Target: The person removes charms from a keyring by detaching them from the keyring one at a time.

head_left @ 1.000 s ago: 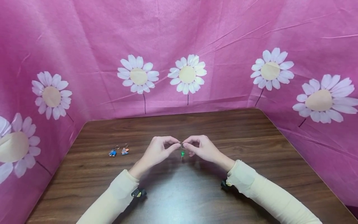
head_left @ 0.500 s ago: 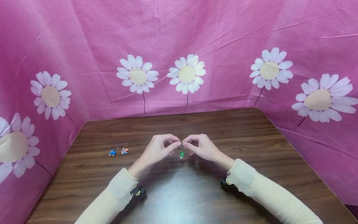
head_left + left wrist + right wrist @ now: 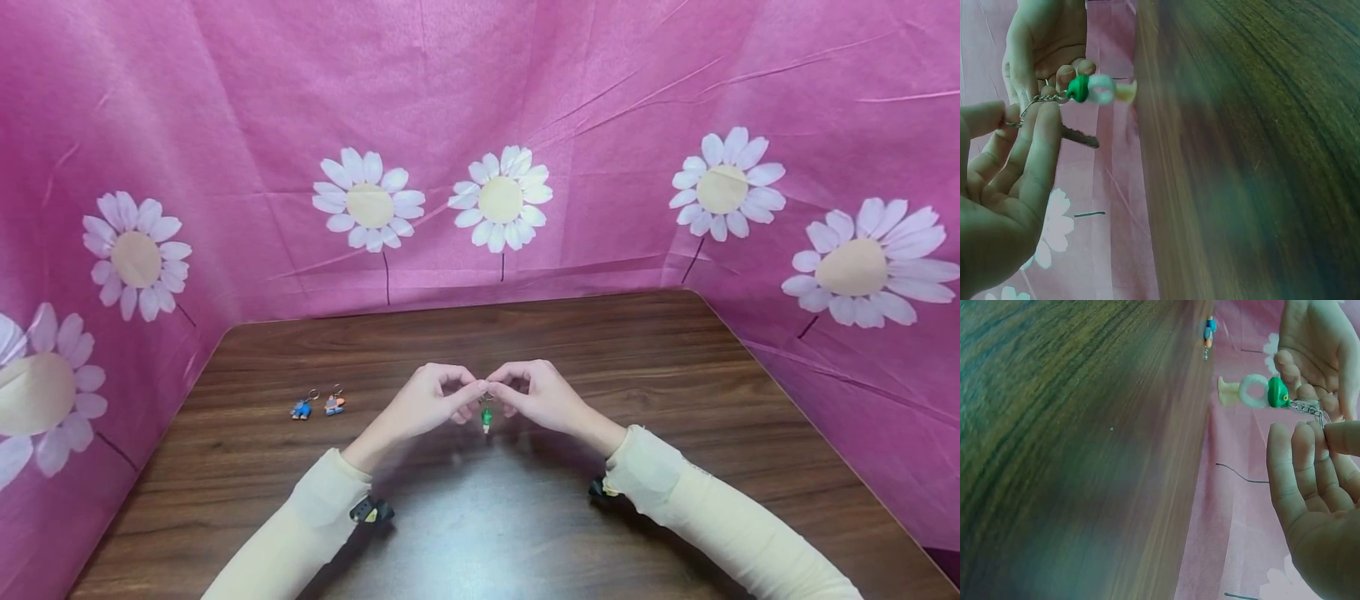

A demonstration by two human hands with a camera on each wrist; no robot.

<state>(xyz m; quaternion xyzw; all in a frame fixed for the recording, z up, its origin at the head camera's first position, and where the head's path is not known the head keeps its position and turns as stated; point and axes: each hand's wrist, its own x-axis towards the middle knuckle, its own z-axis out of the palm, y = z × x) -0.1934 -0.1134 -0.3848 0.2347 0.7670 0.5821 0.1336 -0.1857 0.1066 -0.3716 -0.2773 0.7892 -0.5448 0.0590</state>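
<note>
My left hand (image 3: 429,402) and right hand (image 3: 546,402) meet above the middle of the table, each pinching the metal ring (image 3: 1322,419) of a keychain between thumb and fingers. From it a short chain (image 3: 1050,97) carries a figure charm (image 3: 1277,392) with a green head, a pale ring-shaped middle and yellowish legs. In the head view the charm dangles below the fingertips, clear of the table. A dark, flat, key-like piece (image 3: 1082,136) sticks out past the left fingers in the left wrist view; its other end is hidden. Fingers cover much of the ring.
To the left on the brown wooden table (image 3: 480,517) lie two more keychains, a blue one (image 3: 302,409) and a grey, orange and blue one (image 3: 334,405). A pink cloth (image 3: 585,92) with white flowers stands around the table's back and sides.
The charm has turned and hangs slightly lower. My fingertips have drawn closer together over the ring, which shows less than before. The two keychains on the table have not moved.
</note>
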